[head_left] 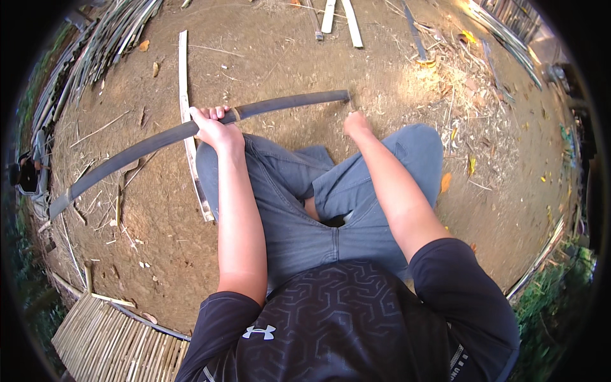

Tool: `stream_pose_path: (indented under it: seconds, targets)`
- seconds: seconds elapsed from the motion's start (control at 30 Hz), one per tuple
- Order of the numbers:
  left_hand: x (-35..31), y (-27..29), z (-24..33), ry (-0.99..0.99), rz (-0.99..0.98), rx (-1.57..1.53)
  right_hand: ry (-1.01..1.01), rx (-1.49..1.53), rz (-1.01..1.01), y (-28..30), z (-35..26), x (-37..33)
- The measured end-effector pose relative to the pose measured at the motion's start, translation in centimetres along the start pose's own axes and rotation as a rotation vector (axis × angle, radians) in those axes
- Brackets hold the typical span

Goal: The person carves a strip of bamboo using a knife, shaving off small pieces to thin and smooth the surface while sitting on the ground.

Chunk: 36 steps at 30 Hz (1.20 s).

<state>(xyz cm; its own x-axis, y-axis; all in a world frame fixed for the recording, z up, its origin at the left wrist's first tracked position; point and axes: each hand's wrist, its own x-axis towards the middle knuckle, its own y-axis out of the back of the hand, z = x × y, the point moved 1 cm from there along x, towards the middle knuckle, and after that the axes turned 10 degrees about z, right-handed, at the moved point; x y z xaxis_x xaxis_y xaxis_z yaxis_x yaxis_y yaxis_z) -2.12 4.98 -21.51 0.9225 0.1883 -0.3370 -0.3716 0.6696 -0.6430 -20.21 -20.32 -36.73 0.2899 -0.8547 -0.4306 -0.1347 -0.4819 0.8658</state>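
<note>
Now, left hand (213, 126): gripping dark bamboo strip (159, 141) mid-length.
Strip axis: lying crosswise over knees.
Right hand (356, 124): fisting closed near far end, apparently empty.

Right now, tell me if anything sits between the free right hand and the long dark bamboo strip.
Nothing visible does. The right hand hovers just below the long dark curved bamboo strip, only bare dirt ground around; the left hand already grips it.

One dark bamboo strip (191, 130), one pale strip (184, 83), two hands (213, 124).

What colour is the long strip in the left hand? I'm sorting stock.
Dark grey strip, in the head view.
</note>
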Motion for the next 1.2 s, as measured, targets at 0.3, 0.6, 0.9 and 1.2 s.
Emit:
stream_pose_path:
  seconds: [0.3, 0.6, 0.9, 1.2]
  targets:
    - [-0.1, 0.1, -0.1, 0.026, -0.006, -0.001, -0.015, -0.058, 0.027, -0.7, 0.2, 1.8]
    - [0.3, 0.3, 0.1, 0.011, -0.033, 0.04, 0.024, -0.095, -0.099, -1.2, 0.1, 1.4]
    - [-0.1, 0.2, -0.2, 0.013, -0.07, 0.028, -0.091, 0.009, -0.128, -1.6, -0.2, 5.0]
    - [-0.5, -0.2, -0.1, -0.004, -0.045, 0.045, 0.041, -0.092, -0.117, -3.0, 0.4, 2.2]
